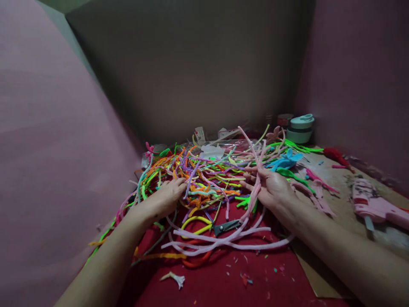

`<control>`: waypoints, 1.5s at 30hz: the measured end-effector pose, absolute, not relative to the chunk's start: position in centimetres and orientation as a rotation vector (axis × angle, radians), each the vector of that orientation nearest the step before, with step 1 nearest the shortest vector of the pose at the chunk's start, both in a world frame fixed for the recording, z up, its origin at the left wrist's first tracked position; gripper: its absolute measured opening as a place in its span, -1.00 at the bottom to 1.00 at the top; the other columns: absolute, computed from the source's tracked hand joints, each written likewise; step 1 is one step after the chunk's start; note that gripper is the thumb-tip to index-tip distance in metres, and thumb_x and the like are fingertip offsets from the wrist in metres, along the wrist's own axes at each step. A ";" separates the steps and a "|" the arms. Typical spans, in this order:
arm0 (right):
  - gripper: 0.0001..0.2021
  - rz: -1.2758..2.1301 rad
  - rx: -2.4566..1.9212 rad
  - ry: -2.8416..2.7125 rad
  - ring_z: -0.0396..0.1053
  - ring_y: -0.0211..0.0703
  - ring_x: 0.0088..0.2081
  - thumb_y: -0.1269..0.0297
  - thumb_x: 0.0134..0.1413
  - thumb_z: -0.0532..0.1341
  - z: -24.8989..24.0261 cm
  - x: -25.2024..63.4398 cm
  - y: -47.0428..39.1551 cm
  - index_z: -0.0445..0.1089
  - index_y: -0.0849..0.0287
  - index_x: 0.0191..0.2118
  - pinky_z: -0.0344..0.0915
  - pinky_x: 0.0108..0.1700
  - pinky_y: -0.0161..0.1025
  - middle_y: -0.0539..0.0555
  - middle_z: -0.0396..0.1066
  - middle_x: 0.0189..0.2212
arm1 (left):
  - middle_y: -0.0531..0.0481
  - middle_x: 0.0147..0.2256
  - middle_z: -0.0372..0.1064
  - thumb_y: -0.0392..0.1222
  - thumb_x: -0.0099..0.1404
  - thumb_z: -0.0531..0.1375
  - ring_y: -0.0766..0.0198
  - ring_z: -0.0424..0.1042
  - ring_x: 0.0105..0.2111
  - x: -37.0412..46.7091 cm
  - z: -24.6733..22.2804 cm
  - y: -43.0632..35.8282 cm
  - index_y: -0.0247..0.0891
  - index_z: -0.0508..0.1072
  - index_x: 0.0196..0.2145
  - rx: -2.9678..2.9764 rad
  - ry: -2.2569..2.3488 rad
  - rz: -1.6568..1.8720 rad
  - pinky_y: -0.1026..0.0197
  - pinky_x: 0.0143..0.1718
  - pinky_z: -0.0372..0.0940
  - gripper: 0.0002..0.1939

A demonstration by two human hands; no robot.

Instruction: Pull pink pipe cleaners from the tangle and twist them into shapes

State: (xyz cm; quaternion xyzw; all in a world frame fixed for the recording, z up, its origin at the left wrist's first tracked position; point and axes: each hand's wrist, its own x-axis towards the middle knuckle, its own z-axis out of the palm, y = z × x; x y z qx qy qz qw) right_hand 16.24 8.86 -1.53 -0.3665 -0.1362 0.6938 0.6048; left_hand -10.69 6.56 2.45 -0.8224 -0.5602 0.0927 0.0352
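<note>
I can't read the tiny white label beyond the left fingers; far right of the right fingers, the glue gun is cut off.

The air above the tangle of fuzzy stems is open up to the dark back panel, except where tall pink stems stand up on the right. The pink side wall closes the left. Low down, scissors and looping pale ends bar the near middle; in front, the red surface leaves a clear lane between small scraps. A glue gun blocks the board's right part
</note>
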 end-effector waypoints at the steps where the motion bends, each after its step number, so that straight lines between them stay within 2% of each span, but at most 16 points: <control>1: -0.78 1.607 -0.855 -0.315 0.29 -0.27 -0.43 0.51 0.08 -0.02 -1.5 16.2 8.9 0.28 0.23 -0.49 0.37 -0.33 -0.17 0.07 0.38 -0.41 | -0.10 0.00 0.27 -0.51 -0.05 0.00 0.17 0.24 0.01 -10.9 2.8 6.6 -0.17 0.34 -0.03 -2.584 -1.725 0.239 0.10 0.02 0.14 -0.40; 5: -0.78 1.597 -0.890 -0.313 0.30 -0.23 -0.36 0.48 0.06 0.00 -1.7 16.2 9.0 0.30 0.23 -0.53 0.34 -0.22 -0.11 0.06 0.39 -0.41 | -0.04 0.04 0.24 -0.52 -0.08 -0.04 0.21 0.21 0.05 -11.3 3.6 6.5 -0.14 0.35 -0.03 -2.728 -1.626 0.089 0.15 0.06 0.13 -0.35; 8: -0.77 1.587 -0.912 -0.303 0.30 -0.22 -0.35 0.48 0.04 0.01 -1.8 16.0 9.1 0.31 0.22 -0.56 0.32 -0.18 -0.09 0.04 0.38 -0.45 | -0.02 0.05 0.23 -0.52 -0.07 -0.06 0.23 0.23 0.03 -11.4 4.0 6.6 -0.15 0.40 -0.09 -2.731 -1.543 0.025 0.17 0.06 0.14 -0.40; 13: -0.74 1.592 -0.919 -0.289 0.28 -0.24 -0.40 0.48 0.04 0.00 -1.7 15.9 9.2 0.33 0.23 -0.57 0.30 -0.16 -0.05 0.03 0.37 -0.51 | -0.06 -0.17 0.35 -0.50 0.01 -0.10 0.23 0.34 -0.17 -10.3 4.5 6.7 -0.25 0.42 -0.31 -2.510 -1.568 -0.181 0.16 -0.10 0.24 -0.60; 16: -0.73 1.581 -0.934 -0.287 0.28 -0.25 -0.40 0.49 0.04 0.01 -1.7 16.0 9.1 0.33 0.23 -0.59 0.30 -0.15 -0.03 0.04 0.38 -0.48 | -0.09 -0.22 0.34 -0.39 0.18 -0.10 0.22 0.34 -0.23 -8.7 4.6 6.7 -0.26 0.39 -0.24 -2.442 -1.600 -0.287 0.18 -0.20 0.25 -0.68; 18: -0.73 1.577 -0.943 -0.283 0.27 -0.26 -0.40 0.50 0.04 0.00 -1.6 16.0 9.1 0.32 0.24 -0.60 0.30 -0.15 -0.04 0.03 0.37 -0.48 | -0.07 -0.20 0.32 -0.29 0.24 -0.07 0.23 0.33 -0.23 -8.1 4.3 6.8 -0.21 0.38 -0.16 -2.513 -1.590 -0.253 0.20 -0.21 0.25 -0.70; 20: -0.73 1.578 -0.940 -0.274 0.25 -0.27 -0.41 0.51 0.02 0.00 -1.6 16.1 9.1 0.32 0.24 -0.60 0.31 -0.14 -0.05 0.02 0.35 -0.48 | -0.07 -0.20 0.31 -0.24 0.24 -0.04 0.23 0.33 -0.23 -8.2 3.9 7.1 -0.19 0.38 -0.16 -2.549 -1.610 -0.162 0.20 -0.20 0.23 -0.72; 23: -0.74 1.554 -0.933 -0.263 0.25 -0.28 -0.39 0.51 0.00 0.01 -1.5 16.1 9.0 0.32 0.23 -0.60 0.31 -0.14 -0.08 0.01 0.36 -0.45 | -0.07 -0.30 0.33 -0.27 0.18 0.00 0.21 0.33 -0.27 -9.5 3.1 7.6 -0.25 0.42 -0.29 -2.500 -1.725 -0.030 0.21 -0.22 0.21 -0.78; 32: -0.77 1.508 -0.989 -0.297 0.30 -0.18 -0.23 0.47 -0.03 0.04 -1.2 16.0 8.9 0.30 0.16 -0.61 0.36 -0.22 -0.15 0.06 0.40 -0.27 | 0.01 -0.36 0.37 -0.33 0.08 0.04 0.30 0.34 -0.38 -11.7 2.1 7.5 -0.24 0.42 -0.31 -2.545 -1.962 -0.050 0.31 -0.34 0.17 -0.77; 37: -0.77 1.496 -1.028 -0.276 0.33 -0.14 -0.27 0.46 -0.07 0.04 -1.2 16.1 8.9 0.30 0.11 -0.62 0.38 -0.28 -0.13 0.04 0.42 -0.33 | 0.03 -0.42 0.35 -0.36 0.03 0.05 0.31 0.31 -0.41 -12.0 1.8 7.1 -0.24 0.43 -0.37 -2.603 -1.946 0.035 0.32 -0.38 0.14 -0.78; 45: -0.78 1.506 -1.035 -0.282 0.34 -0.15 -0.32 0.45 -0.06 0.05 -1.1 16.2 8.9 0.30 0.12 -0.62 0.40 -0.32 -0.13 0.05 0.43 -0.37 | 0.06 -0.49 0.36 -0.32 0.03 0.05 0.34 0.30 -0.47 -12.5 1.4 6.9 -0.22 0.43 -0.37 -2.635 -2.006 0.114 0.35 -0.44 0.11 -0.78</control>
